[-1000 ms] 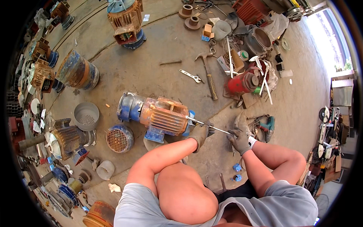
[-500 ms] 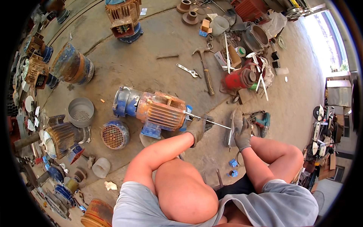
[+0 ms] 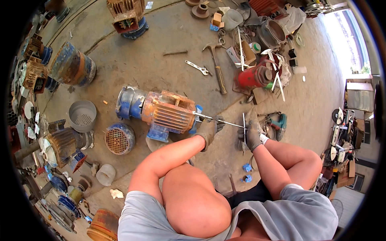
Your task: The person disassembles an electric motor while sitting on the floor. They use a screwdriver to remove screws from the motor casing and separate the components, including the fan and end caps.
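Note:
A long T-handle wrench (image 3: 231,123) reaches from the right end of a rusty, blue-painted electric motor (image 3: 169,113) to my right hand. My left hand (image 3: 210,130), in a dark-palmed work glove, curls around the shaft close to the motor. At the other end, my gloved right hand (image 3: 252,135) grips the crossbar, which stands across the shaft in front of my shoe. The motor lies on its side on the concrete floor. Where the wrench tip meets the motor, the fastener is too small to make out.
Beyond the motor lie an adjustable wrench (image 3: 197,67), a claw hammer (image 3: 217,68) and a metal rod (image 3: 175,52). A red bottle jack (image 3: 253,78) and a green cordless drill (image 3: 278,126) are to the right. A blue fan cover (image 3: 120,139) and a grey cover (image 3: 82,115) sit left.
The T-handle has turned, and its crossbar now shows more fully. My right hand has moved slightly left and up with it. My left hand stays at the shaft; the whole view has shifted a little.

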Tool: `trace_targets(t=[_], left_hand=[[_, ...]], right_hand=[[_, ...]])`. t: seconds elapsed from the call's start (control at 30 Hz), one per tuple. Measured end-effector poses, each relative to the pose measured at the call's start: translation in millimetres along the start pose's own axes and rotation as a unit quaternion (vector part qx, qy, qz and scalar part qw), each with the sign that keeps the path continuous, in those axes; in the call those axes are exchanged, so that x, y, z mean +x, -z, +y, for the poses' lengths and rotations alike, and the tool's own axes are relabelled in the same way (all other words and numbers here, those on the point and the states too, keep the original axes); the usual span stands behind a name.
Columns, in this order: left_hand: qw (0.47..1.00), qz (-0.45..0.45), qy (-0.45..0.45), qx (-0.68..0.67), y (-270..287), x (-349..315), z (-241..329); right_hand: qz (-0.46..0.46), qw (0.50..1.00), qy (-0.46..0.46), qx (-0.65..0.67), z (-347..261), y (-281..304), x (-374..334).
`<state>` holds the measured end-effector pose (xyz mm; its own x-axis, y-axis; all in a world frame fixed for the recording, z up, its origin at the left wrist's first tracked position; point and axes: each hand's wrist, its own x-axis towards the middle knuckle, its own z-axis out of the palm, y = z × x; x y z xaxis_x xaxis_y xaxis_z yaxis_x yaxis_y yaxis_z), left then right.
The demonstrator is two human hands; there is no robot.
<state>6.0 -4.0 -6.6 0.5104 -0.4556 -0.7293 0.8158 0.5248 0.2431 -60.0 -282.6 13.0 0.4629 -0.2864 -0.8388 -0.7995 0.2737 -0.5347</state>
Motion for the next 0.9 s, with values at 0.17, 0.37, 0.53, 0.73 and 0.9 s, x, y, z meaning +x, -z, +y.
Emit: trace_targets(t=[0.17,0.37,0.53,0.73,0.9], left_hand=[[1.0,0.007,-0.004,-0.027,6.5,4.4,-3.2],[1.0,0.009,-0.005,-0.003,1.9,-2.3,-2.3],[1.0,0.007,-0.004,-0.007,8.5,-1.4,-0.2],[1.0,-0.002,0.0,-0.004,3.4,-3.5,0.8],[1.0,-0.009,-0.009,0.0,10.2,-3.9,-2.2]], right_hand=[[0.147,0.608,0.533,-0.57,-16.0,-13.7,-50.9],[-0.018,0.936,0.154,-0.316,-36.2,-13.5,-24.4],[0.021,0.974,0.071,-0.213,-28.7,-24.1,-10.6],[0.13,0.806,0.389,-0.426,22.4,9.2,-3.1],[-0.055,0.956,-0.124,-0.259,-49.9,-28.5,-14.8]])
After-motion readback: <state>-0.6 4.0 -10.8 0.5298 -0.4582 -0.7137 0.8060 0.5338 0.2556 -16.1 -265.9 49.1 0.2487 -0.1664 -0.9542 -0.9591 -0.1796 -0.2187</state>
